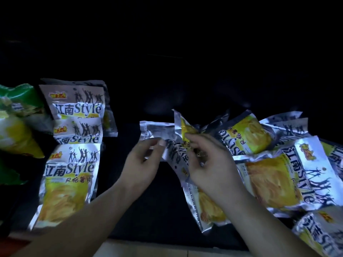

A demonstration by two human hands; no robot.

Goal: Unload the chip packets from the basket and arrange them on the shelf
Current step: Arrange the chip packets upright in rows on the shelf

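Silver and yellow chip packets lie on a dark shelf [148, 201]. A row of three packets [74, 138] is laid out in line at the left. A loose pile of several packets [274, 164] lies at the right. My left hand [143, 162] pinches the edge of a silver packet [157, 130] at the centre. My right hand [209, 160] grips a crumpled packet [185, 130] and rests over another packet [206, 204]. No basket is visible.
Green chip bags [16, 123] sit at the far left beside the row. The back of the shelf is very dark and nothing can be made out there. A pale floor strip [167, 249] shows below the shelf's front edge.
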